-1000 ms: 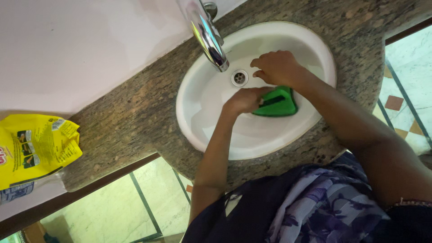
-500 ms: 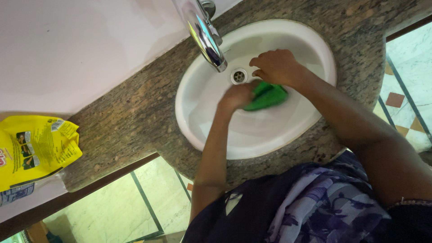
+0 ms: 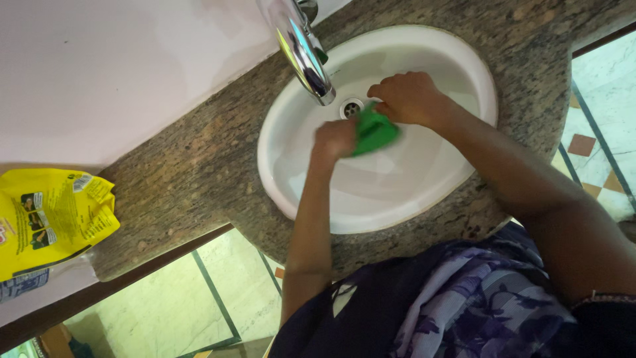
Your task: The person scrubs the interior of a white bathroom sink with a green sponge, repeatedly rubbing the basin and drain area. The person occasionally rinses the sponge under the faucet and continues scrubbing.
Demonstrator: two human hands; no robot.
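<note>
My left hand (image 3: 334,139) grips a green scrub pad (image 3: 373,130) and presses it against the inside of the white oval sink (image 3: 430,182), just below the metal drain (image 3: 351,106). My right hand (image 3: 407,98) rests inside the bowl beside the drain, fingers curled and touching the upper edge of the pad. A chrome tap (image 3: 303,50) arches over the bowl from the back, its spout ending above the drain. No water is visibly running.
The sink sits in a speckled granite counter (image 3: 199,172) against a pale wall. A crumpled yellow packet (image 3: 50,219) lies at the counter's far left. Tiled floor (image 3: 596,132) shows to the right and below the counter edge.
My left hand has swept the green pad from the right side of the bowl up and left toward the drain. My right hand has barely shifted.
</note>
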